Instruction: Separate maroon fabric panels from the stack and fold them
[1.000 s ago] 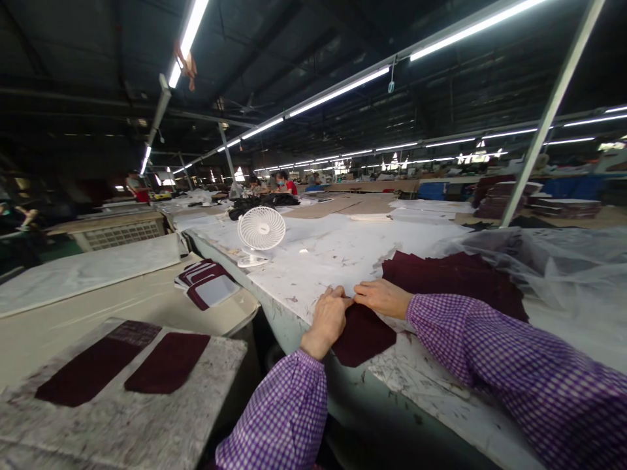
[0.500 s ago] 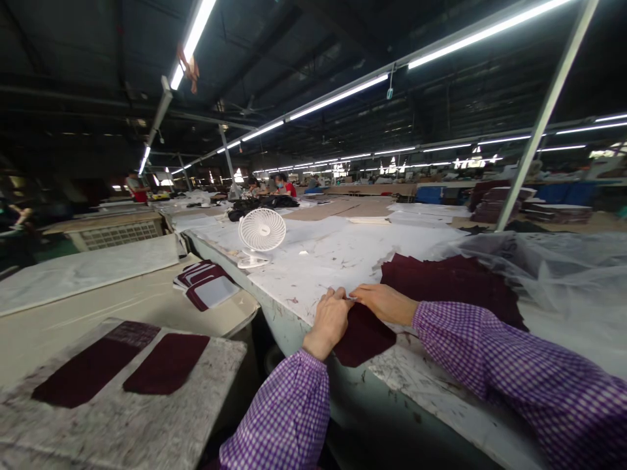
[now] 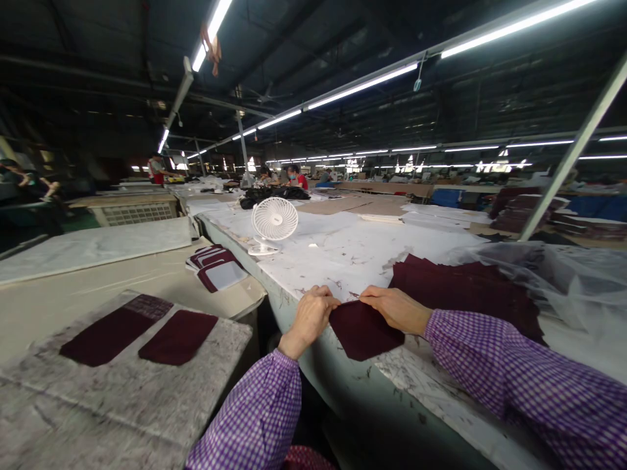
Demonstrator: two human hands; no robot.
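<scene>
Both your hands pinch the maroon fabric piece [image 3: 363, 329] at its top edge — left hand [image 3: 309, 316], right hand [image 3: 398, 308] — grip clamped, keeping it flat on the worktop [image 3: 343, 258].

Both arms reach forward in checked sleeves, left hand [image 3: 311, 313] and right hand [image 3: 398, 308] lying knuckles-up, fingers curled.

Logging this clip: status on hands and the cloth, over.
Left hand and right hand both pinching the far edge of one dark red cloth piece. Piece flat at the table edge. Cloth stack beside it, apart.
</scene>
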